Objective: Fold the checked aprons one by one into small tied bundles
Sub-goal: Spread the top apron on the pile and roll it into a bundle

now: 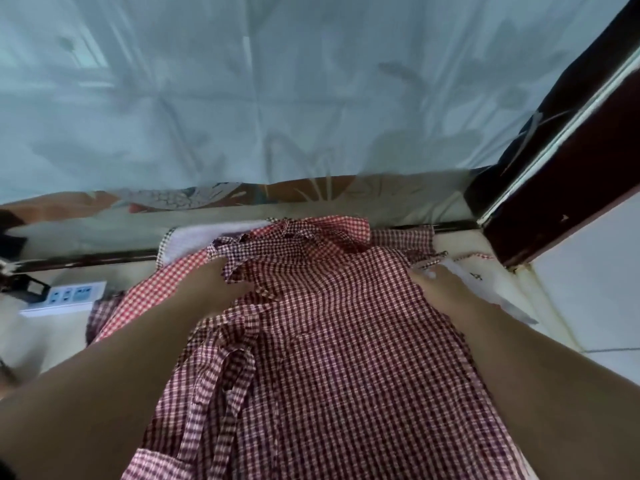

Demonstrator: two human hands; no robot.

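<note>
The dark-checked apron (332, 341) lies spread on the floor, its long axis running straight away from the person toward the bed. The left hand (214, 289) and right hand (440, 289) pinch its far side edges, each gripping cloth and equally near. A brighter red apron (311, 233) (rumpled) lies beyond; a power strip (62, 296) sits left.

An apron (329, 341) lies between both hands, power strip (64, 296) left.
</note>
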